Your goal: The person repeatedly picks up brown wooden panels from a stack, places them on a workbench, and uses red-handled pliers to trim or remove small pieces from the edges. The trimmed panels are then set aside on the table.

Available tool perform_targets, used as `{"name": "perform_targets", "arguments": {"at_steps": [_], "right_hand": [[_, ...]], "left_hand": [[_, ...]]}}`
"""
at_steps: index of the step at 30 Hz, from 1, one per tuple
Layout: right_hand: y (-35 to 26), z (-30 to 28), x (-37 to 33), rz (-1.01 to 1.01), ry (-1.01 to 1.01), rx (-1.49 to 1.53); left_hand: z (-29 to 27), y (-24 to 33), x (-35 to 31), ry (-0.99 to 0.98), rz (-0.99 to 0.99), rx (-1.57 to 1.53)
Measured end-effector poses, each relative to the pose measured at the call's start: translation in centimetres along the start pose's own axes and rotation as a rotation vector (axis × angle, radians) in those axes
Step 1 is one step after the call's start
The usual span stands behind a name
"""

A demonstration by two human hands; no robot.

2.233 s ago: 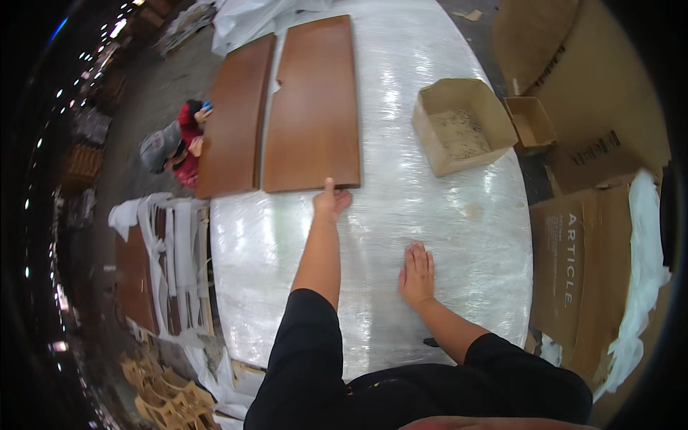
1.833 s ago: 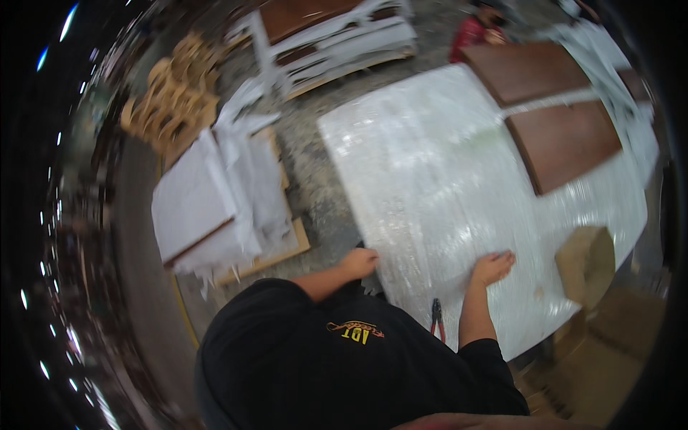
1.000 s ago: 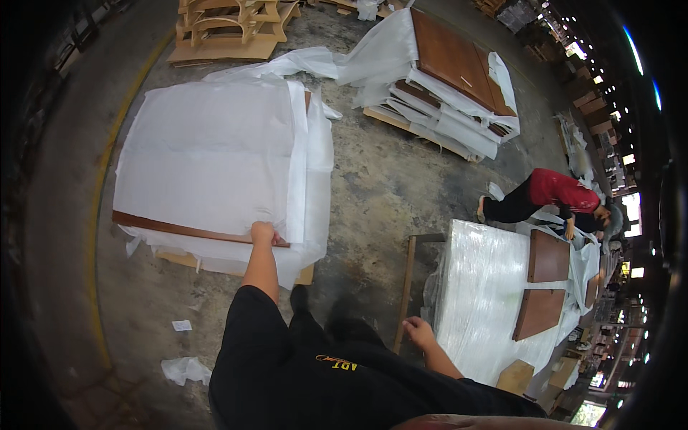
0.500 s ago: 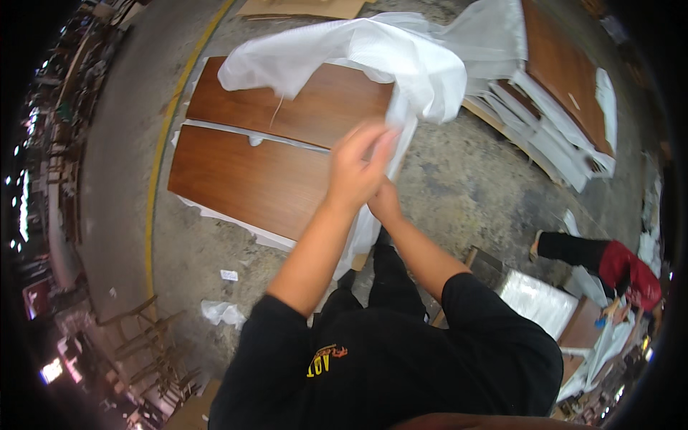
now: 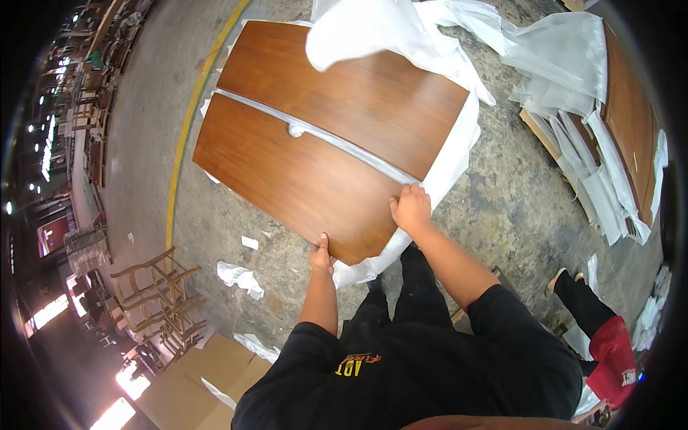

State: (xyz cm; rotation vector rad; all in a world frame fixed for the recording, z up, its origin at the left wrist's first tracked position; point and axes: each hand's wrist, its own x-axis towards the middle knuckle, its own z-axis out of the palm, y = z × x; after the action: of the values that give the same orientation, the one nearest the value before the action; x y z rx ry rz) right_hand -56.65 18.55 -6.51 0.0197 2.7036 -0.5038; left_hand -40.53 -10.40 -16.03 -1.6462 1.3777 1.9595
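Note:
Two reddish-brown wooden panels lie side by side, with a strip of white foam sheet in the gap between them. My left hand [image 5: 322,256] grips the front edge of the near wooden panel [image 5: 287,172], thumb on top and fingers hidden beneath. At that panel's right end, close to the gap, my right hand [image 5: 413,208] is closed over the corner. The far wooden panel [image 5: 344,93] is touched by neither hand. White foam sheet [image 5: 373,32] is bunched over its back edge, and more sticks out under the panels' right ends.
At the far right, more brown panels [image 5: 627,122] are stacked with foam sheets between them. A person in a red top [image 5: 613,358] is at the lower right. Wooden frames [image 5: 161,294] and a cardboard sheet [image 5: 193,380] are at the lower left. Scrap foam [image 5: 240,278] lies on the concrete floor.
My hands were together above the panels' right end; they have parted and come down onto the near panel. The foam sheet now covers less of the far panel.

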Motion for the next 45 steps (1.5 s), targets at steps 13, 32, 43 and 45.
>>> {"name": "perform_targets", "arguments": {"at_steps": [13,32,43,45], "right_hand": [[-0.7,-0.2,8.7,0.044,-0.340,0.124],[-16.0,-16.0,-11.6,0.600,0.203,0.033],[-17.0,-12.6,-58.0,0.934,1.033,-0.379],[-15.4,-11.7,-64.0,0.982,1.087,-0.435]], "left_hand": [[-2.7,0.6,-3.4,-0.372,-0.039,0.116],[-6.2,19.8,-5.5,-1.135,-0.453,-0.330],[17.0,14.9,-22.4,-1.282,-0.516,0.032],[19.5,7.8,-29.2,-1.433,-0.424,0.157]]}}
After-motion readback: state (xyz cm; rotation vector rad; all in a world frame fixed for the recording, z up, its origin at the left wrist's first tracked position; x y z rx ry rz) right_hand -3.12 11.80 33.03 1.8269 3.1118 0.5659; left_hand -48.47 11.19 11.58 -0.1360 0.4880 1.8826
